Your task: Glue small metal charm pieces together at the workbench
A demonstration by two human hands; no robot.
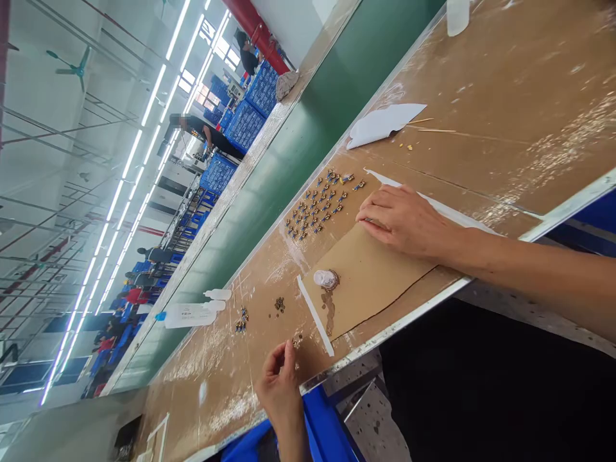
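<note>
My left hand (282,378) is at the table's near edge, thumb and fingers pinched together beside a few small dark pieces (297,340); what it holds, if anything, is too small to name. Resting over the far right part of a taped brown sheet (380,276) is my right hand (397,218), its fingers bent and close together, their tips partly hidden. A small whitish container (326,278) sits on the sheet's left part, by a dark wet stain. Beyond the sheet many small blue-and-gold figures (315,208) lie in rows. A smaller group of figures (242,319) and a dark heap of bits (279,305) lie to the left.
White bottles (190,315) lie at the table's far left edge. A white paper (385,125), thin sticks (436,131) and yellow crumbs are beyond my right hand. Another bottle (457,16) stands at the top. People and blue crates (253,96) are in the background.
</note>
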